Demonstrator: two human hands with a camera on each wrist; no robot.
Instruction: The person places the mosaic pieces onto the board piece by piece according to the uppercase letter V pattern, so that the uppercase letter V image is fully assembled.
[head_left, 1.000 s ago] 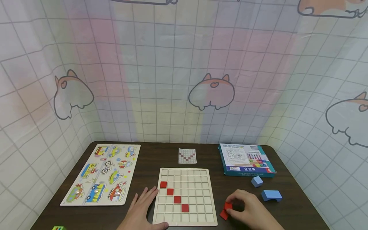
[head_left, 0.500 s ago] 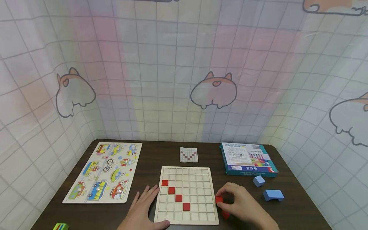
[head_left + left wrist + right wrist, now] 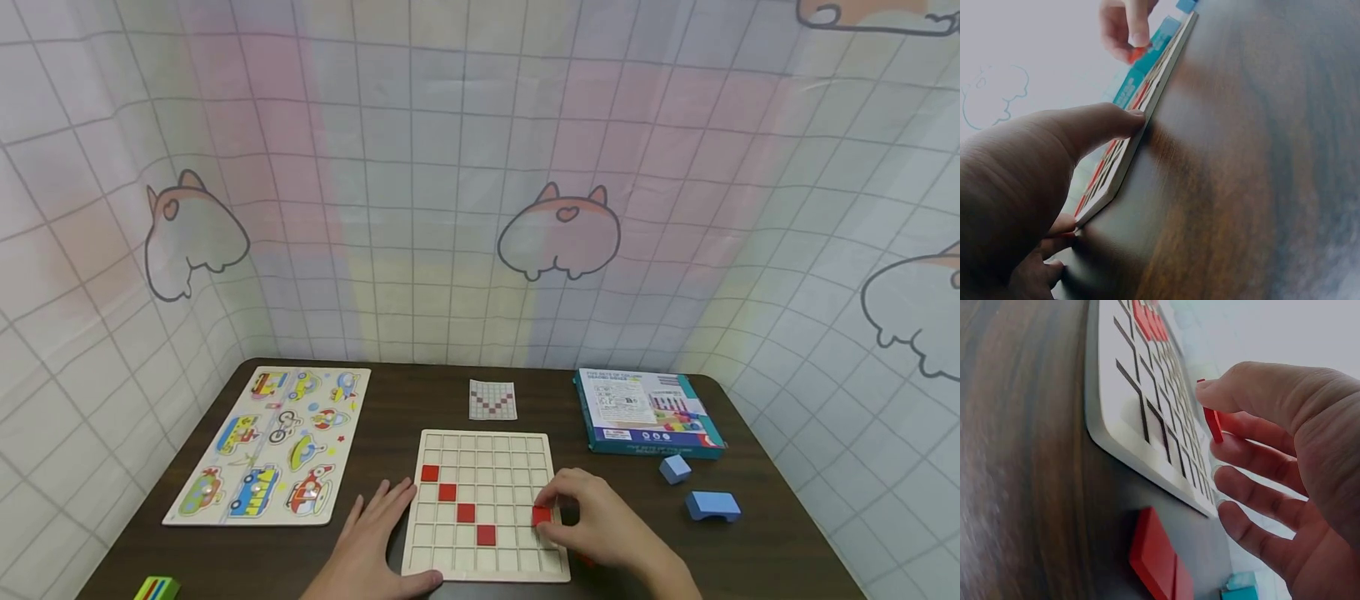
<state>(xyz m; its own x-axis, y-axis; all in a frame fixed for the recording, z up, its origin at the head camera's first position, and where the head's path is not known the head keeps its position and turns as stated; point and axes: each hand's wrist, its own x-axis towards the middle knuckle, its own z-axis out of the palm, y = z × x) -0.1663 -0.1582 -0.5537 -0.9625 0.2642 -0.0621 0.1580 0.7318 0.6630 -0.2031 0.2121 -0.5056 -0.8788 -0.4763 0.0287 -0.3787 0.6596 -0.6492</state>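
Observation:
A wooden grid board (image 3: pixel 450 558) lies on the dark table, with several red square tiles (image 3: pixel 466 512) in a diagonal of its cells. My left hand (image 3: pixel 367 550) steadies the board, fingers extended along its left side and thumb (image 3: pixel 1116 120) on the near edge. Over the board's right columns, my right hand (image 3: pixel 603 521) pinches a red tile (image 3: pixel 1214 425) between thumb and fingers, raised above the cells. Loose red tiles (image 3: pixel 1154 556) lie on the table beside the board, mostly hidden under that hand in the head view. A small card (image 3: pixel 492 400) behind the board shows a red V pattern.
At left lies a vehicle picture puzzle (image 3: pixel 266 450). A teal-edged box (image 3: pixel 648 417) sits back right, with a blue cube (image 3: pixel 675 469) and a blue arch block (image 3: pixel 713 506) in front. A green striped block (image 3: pixel 157 588) is near the front left.
My right hand has picked a red tile from the loose ones right of the board and carried it left, over the right columns. The left hand has stayed on the board.

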